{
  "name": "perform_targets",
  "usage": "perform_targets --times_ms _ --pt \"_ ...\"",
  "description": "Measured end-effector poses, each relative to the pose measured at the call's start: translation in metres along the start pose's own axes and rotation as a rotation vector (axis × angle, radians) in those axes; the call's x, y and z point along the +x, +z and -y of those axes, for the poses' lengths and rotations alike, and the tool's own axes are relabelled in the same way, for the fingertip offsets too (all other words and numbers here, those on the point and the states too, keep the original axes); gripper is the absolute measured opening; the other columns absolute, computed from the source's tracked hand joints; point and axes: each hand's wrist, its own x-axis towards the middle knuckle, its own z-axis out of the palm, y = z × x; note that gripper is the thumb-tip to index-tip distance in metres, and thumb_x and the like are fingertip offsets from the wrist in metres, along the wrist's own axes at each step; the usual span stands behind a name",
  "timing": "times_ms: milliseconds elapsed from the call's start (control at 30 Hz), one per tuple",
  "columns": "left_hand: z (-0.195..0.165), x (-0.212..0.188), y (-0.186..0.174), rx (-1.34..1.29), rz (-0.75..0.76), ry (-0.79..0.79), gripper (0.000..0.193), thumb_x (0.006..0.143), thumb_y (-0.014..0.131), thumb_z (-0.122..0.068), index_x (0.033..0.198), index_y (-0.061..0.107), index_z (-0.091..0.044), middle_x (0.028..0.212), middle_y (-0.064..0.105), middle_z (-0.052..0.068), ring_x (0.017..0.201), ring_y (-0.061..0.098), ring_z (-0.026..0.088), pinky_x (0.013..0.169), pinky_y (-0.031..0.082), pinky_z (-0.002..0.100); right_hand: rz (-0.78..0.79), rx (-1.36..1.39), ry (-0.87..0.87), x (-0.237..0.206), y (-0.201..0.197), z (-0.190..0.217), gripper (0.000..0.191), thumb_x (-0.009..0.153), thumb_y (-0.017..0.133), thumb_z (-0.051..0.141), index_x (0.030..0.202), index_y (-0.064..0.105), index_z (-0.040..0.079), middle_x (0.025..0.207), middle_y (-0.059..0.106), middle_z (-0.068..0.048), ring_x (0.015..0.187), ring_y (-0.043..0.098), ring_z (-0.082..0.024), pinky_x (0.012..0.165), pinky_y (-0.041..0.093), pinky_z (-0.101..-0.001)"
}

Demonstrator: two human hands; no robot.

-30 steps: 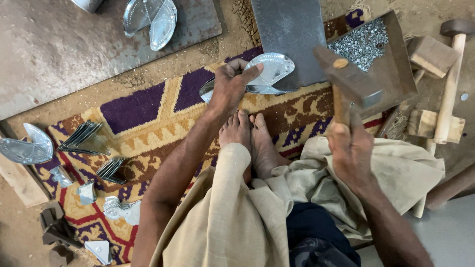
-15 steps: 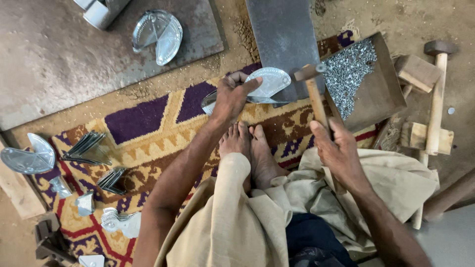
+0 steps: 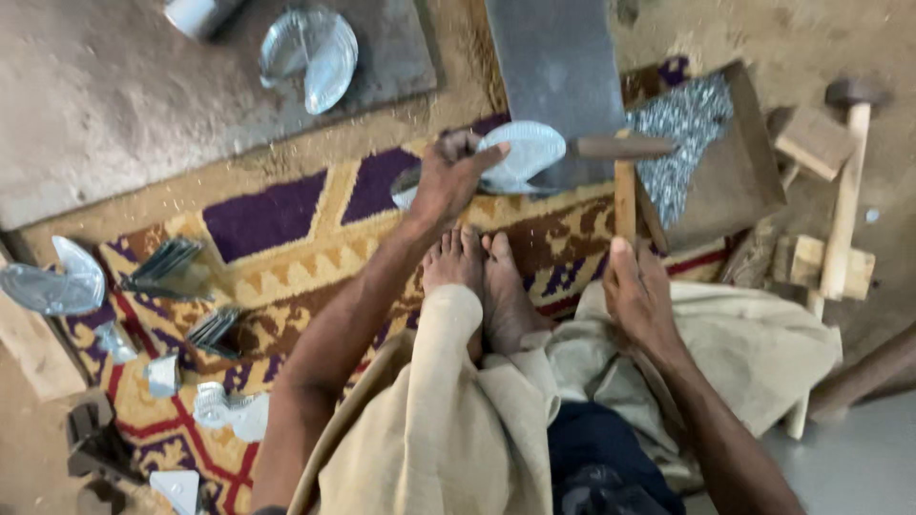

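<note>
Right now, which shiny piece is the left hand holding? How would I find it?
Find the patterned purple and yellow rug, then the dark metal slab at its top edge. Where they meet, the left hand pinches a thin, silvery, leaf-shaped sheet piece. Other shiny pieces lie loose; only this one is gripped, with the hammer beside it.

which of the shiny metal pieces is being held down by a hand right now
The rounded silver piece on the grey slab, pinned by the left hand; the other pieces lie untouched.
</note>
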Motion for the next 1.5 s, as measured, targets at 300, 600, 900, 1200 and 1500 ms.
perform_targets --times_ms 300,600,900,1200,1500 --pt "-0.018 -0.015 -0.033 -0.057 -0.001 0.118 0.018 0.089 0.076 -0.01 0.105 0.069 -0.006 0.088 0.074 0.005 0.066 0.066 0.013 0.051 0.053 0.031 -0.068 -0.066 -0.124 0.079 -0.023 -0.008 0.061 0.108 0.027 0.057 0.094 0.062 0.009 0.069 0.059 0.002 0.055 0.054 -0.008 0.047 0.047 -0.027" --pt "-0.018 -0.015 -0.044 -0.445 -0.031 0.055 0.03 0.097 0.066 -0.026 0.113 0.065 0.0 0.095 0.075 0.014 0.069 0.074 0.022 0.059 0.066 0.034 -0.314 -0.712 -0.484 0.157 -0.075 0.022 0.01 0.092 0.084 0.015 0.096 0.079 0.007 0.086 0.077 -0.015 0.071 0.071 -0.024 0.067 0.054 -0.0393" --pt "0.002 -0.007 -0.046 -0.078 -0.158 0.053 0.04 0.092 0.08 -0.013 0.121 0.061 0.006 0.085 0.072 0.02 0.059 0.065 0.023 0.047 0.054 0.037 -0.469 -0.589 -0.4 0.131 -0.084 -0.005 0.016 0.092 0.084 0.009 0.106 0.078 0.003 0.097 0.078 -0.011 0.083 0.075 -0.018 0.075 0.059 -0.0329" --pt "0.0 -0.013 -0.037 -0.071 -0.12 0.081 0.034 0.099 0.078 -0.029 0.124 0.073 -0.006 0.085 0.067 0.013 0.061 0.055 0.013 0.044 0.045 0.028 -0.469 -0.105 -0.536 0.097 -0.068 0.018 0.065 0.094 0.094 0.018 0.139 0.05 0.002 0.126 0.069 -0.015 0.103 0.077 -0.017 0.083 0.061 -0.0291" --pt "-0.005 -0.009 -0.026 -0.045 -0.21 -0.005 0.036 0.083 0.083 -0.031 0.107 0.074 -0.007 0.083 0.077 0.007 0.055 0.063 0.015 0.038 0.05 0.027 -0.197 -0.429 -0.521 0.076 0.044 0.099 0.07 0.097 0.081 0.015 0.15 0.036 0.005 0.118 0.077 -0.009 0.078 0.073 -0.019 0.059 0.051 -0.0287"
